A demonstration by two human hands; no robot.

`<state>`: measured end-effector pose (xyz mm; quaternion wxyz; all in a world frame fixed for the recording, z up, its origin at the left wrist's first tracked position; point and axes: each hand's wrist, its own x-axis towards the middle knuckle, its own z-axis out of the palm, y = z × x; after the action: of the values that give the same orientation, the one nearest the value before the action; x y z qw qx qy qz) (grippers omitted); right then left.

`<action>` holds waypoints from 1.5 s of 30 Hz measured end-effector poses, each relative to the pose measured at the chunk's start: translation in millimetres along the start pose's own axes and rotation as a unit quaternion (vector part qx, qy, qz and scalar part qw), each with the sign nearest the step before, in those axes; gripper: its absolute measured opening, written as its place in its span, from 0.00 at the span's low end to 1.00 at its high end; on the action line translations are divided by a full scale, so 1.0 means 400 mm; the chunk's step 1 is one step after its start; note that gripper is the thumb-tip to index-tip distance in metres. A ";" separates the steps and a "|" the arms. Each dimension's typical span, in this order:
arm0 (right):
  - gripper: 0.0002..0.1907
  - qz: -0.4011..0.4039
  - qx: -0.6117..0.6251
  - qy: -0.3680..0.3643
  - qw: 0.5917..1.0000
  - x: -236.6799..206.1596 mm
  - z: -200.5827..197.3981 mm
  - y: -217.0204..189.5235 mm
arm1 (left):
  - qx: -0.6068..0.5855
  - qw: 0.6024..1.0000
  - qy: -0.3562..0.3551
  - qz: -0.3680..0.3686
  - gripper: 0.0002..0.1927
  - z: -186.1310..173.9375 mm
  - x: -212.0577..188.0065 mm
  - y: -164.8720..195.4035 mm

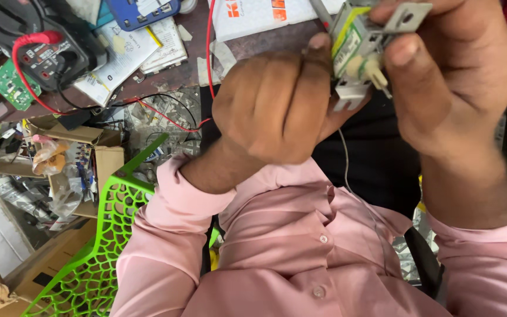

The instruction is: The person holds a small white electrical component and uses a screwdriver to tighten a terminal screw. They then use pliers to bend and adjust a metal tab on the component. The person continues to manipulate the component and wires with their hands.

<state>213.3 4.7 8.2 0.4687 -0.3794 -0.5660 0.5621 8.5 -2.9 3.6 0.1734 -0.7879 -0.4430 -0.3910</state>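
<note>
Head view looks down past a pink shirt (300, 246) to both hands raised close to the camera, meeting around a small metal part (362, 50). It has a silver body, a yellow-green label on its side, a cream shaft sticking out, and a flat bracket with a hole at its top.

Right hand (453, 76) pinches the part: the thumb presses just beside the cream shaft and the fingers curl over the bracket, so the part is held steady with its shaft end turned toward the face, likely for a close look. Left hand (271, 111) is curled nearly into a fist just left of the part, its thumb and fingertips touching the labelled side. A thin grey rod runs up from that hand past the part; whether the hand grips it I cannot tell.

A thin pale wire (345, 164) hangs down from under the part and falls over the shirt.

Well left of the part, a cluttered brown table (165, 82) carries a black meter (48, 56) with a red lead (206, 53), a green circuit board (10, 87), and papers (124, 50). Below and left of the part stands a green lattice chair (98, 258), with cardboard boxes (95, 152) beyond it.
</note>
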 end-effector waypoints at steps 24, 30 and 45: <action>0.19 0.059 -0.125 0.007 0.990 -0.018 -0.034 0.067 | 0.056 0.994 -0.055 -0.080 0.20 0.069 -0.055 0.038; 0.11 0.076 -0.031 0.059 0.995 -0.033 -0.034 0.092 | 0.080 0.995 -0.042 -0.049 0.20 0.080 -0.067 0.031; 0.22 0.126 -0.088 0.064 0.986 -0.011 0.010 0.035 | 0.058 0.998 0.013 0.001 0.20 0.106 -0.082 0.004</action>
<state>209.4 0.3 -5.9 0.3942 -0.5228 -0.5299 0.5389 19.4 4.1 -48.4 0.2249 -0.7718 -0.4622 -0.3743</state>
